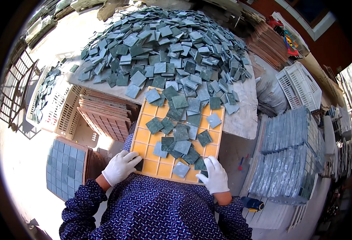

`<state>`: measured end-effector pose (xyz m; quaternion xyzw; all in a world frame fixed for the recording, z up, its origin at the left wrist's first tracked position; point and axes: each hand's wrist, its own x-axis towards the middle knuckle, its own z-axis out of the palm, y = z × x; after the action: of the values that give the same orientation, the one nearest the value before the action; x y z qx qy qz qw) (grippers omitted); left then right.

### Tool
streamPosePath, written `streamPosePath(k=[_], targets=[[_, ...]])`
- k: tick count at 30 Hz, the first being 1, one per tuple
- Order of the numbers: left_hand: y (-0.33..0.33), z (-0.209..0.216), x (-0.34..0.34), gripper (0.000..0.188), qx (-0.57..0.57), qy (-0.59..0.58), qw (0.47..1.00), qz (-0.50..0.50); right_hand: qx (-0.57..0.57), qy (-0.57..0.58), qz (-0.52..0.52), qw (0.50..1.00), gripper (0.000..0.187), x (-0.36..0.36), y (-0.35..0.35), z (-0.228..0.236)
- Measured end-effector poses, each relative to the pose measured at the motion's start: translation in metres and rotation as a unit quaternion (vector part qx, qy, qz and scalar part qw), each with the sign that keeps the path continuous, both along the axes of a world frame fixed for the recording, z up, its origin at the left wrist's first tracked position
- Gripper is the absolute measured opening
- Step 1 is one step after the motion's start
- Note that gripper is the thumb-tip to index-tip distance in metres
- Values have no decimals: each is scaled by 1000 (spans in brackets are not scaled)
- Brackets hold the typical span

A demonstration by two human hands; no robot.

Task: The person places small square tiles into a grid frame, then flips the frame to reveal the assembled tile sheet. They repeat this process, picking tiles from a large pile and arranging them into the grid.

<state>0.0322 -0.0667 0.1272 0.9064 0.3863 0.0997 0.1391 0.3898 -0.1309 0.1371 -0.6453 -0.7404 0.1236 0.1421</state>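
A yellow gridded tray [144, 145] with a pale wooden rim lies in front of me, with many small square green-grey stone tiles [180, 132] loose and overlapping on it. At its near left corner, my white-gloved left hand [121, 166] has its fingers closed on a dark tile [139, 165], partly hidden by the fingertips. My right hand [215, 176], also gloved, is at the near right corner, thumb and fingers curled round a dark green tile [204, 173]. One lighter tile [180, 169] lies between the hands near the front rim.
A large heap of tiles [164, 44] covers the table [240, 120] beyond the tray. Brown gridded trays [104, 116] and a tile-filled tray [66, 168] stand left. On the right are stacked tile sheets [284, 160], a white crate [300, 86] and a blue power tool [252, 203].
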Motion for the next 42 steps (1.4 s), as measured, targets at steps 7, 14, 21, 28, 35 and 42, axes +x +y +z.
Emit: streamPosePath(k=[7,14,21,28,35,42], targets=[[-6,24,65,45,-49,-44,998,-2,-1,6,25,1000,43,11,16,-16],[7,-11,133,48,-32,-18,991,-129,11,145,-64,987,24,25,-1,-9],[4,-8,126,44,-67,4,989,-131,-80,156,-77,982,22,3,-7,-18],[-8,2,49,53,-83,-24,996,-26,65,86,80,991,23,0,-46,-35],[-17,-10,23,52,-69,-37,997,16,32,81,105,991,34,0,-36,-35],[-12,-22,36,48,-53,-10,998,-35,33,84,51,995,34,-11,-31,-35]])
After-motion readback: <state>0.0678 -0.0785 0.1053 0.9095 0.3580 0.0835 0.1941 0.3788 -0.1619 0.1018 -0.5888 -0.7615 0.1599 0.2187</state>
